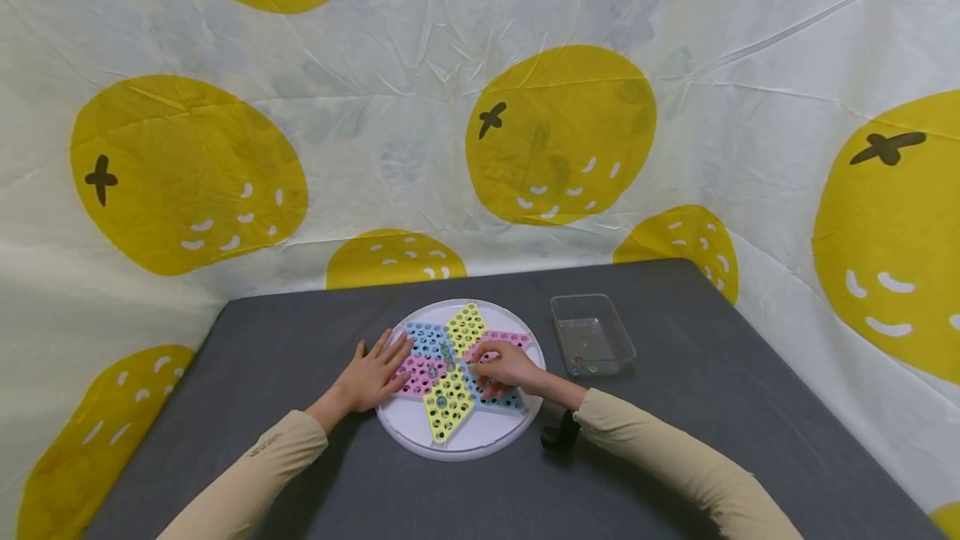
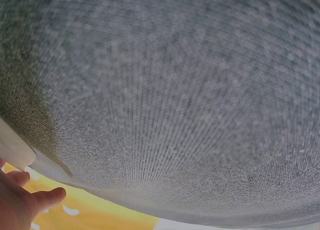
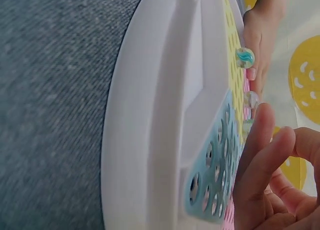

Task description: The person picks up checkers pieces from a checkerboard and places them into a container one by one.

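Note:
A round white board point(image 1: 465, 447) with a star of yellow, blue and pink holed panels lies on the dark grey table. My left hand point(image 1: 375, 373) rests flat on its left side with the fingers straight. My right hand point(image 1: 495, 367) sits over the pink and blue panels on the right, its bent fingertips down on the board. In the right wrist view those fingers point(image 3: 260, 150) hover at the blue panel with nothing seen between them. Two glass marbles point(image 3: 244, 57) stand on the yellow panel beyond. The left wrist view shows mostly table cloth and the edge of my left hand point(image 2: 20, 200).
A clear plastic tub point(image 1: 592, 336) with a few marbles in it stands just right of the board. A black wrist mount point(image 1: 561, 433) sits on my right forearm. A white cloth with yellow fruit prints hangs behind and beside the table point(image 1: 675, 440).

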Tool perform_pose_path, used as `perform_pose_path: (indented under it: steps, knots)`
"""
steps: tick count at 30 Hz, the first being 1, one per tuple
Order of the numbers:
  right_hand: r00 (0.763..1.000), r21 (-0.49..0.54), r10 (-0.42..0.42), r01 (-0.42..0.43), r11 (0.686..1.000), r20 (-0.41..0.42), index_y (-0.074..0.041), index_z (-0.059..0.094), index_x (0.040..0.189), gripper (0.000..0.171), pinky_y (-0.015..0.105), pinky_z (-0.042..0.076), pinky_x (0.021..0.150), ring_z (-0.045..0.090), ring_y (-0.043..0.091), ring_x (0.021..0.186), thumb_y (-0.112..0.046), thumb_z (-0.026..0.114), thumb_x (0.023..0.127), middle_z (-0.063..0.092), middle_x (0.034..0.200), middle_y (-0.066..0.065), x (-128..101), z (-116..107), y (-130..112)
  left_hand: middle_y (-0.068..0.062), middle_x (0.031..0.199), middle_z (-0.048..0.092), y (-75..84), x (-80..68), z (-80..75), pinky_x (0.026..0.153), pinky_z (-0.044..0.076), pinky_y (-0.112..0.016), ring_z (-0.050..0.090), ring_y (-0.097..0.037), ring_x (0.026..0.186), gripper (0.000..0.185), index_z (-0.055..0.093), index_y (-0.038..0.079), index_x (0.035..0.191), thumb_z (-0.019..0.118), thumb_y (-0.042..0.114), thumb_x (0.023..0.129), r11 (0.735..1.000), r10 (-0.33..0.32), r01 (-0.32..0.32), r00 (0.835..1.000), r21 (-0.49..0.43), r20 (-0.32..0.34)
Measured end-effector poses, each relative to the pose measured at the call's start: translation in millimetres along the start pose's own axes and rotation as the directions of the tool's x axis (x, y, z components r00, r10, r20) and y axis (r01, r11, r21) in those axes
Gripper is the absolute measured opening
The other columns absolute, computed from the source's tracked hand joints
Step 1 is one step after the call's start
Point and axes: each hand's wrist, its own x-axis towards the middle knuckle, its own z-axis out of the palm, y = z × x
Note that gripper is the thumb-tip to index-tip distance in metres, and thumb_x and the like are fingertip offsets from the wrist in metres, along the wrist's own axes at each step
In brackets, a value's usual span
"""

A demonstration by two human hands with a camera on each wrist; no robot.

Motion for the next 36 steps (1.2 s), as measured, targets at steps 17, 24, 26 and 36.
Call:
perform_pose_path:
  steps: [17, 24, 26, 36]
  knots:
    - [0.997, -0.005, 0.059, -0.059, 0.998, -0.048, -0.011, 0.058, 0.098, 0.017, 0.025, 0.046, 0.043, 0.062, 0.012, 0.051, -0.023, 0.058, 0.085, 0.068, 0.073, 0.009, -14.3, -22.6, 5.0, -0.003, 0.151, 0.016, -0.6, 0.6, 0.2, 0.100, 0.016, -0.065, 0.009, -0.032, 0.139, 0.061, 0.017, 0.019, 0.143, 0.032, 0.049, 0.092, 1.000, -0.008, 0.008, 1.000, 0.005, 0.011]
    - [0.998, 0.019, 0.024, -0.023, 1.000, -0.051, -0.008, 0.058, 0.099, 0.019, 0.027, 0.048, 0.044, 0.063, 0.014, 0.051, -0.021, 0.058, 0.085, 0.068, 0.075, 0.014, -22.6, -35.5, 3.9, -0.003, 0.150, 0.017, -1.0, 0.9, 1.4, 0.100, 0.016, -0.065, 0.010, -0.033, 0.138, 0.061, 0.018, 0.019, 0.143, 0.032, 0.049, 0.092, 1.000, 0.000, 0.000, 1.000, -0.004, -0.006]
    - [0.999, 0.017, 0.003, -0.002, 1.000, -0.052, -0.006, 0.057, 0.098, 0.019, 0.028, 0.048, 0.044, 0.063, 0.015, 0.052, -0.020, 0.057, 0.086, 0.068, 0.074, 0.015, -25.5, -38.9, 4.2, -0.004, 0.150, 0.017, -1.0, 1.2, 1.6, 0.100, 0.016, -0.065, 0.011, -0.033, 0.138, 0.061, 0.018, 0.019, 0.143, 0.032, 0.048, 0.092, 1.000, 0.002, -0.002, 1.000, -0.005, -0.010]
    - [0.995, -0.007, 0.016, -0.017, 1.000, -0.102, -0.007, 0.057, 0.099, 0.021, 0.030, 0.048, 0.046, 0.061, 0.012, 0.050, -0.022, 0.058, 0.085, 0.067, 0.074, 0.014, -36.2, -52.9, 9.6, -0.003, 0.151, 0.016, -0.7, 0.3, 2.3, 0.100, 0.015, -0.066, 0.009, -0.033, 0.138, 0.061, 0.018, 0.019, 0.143, 0.033, 0.048, 0.092, 1.000, -0.004, 0.004, 1.000, -0.013, -0.001]
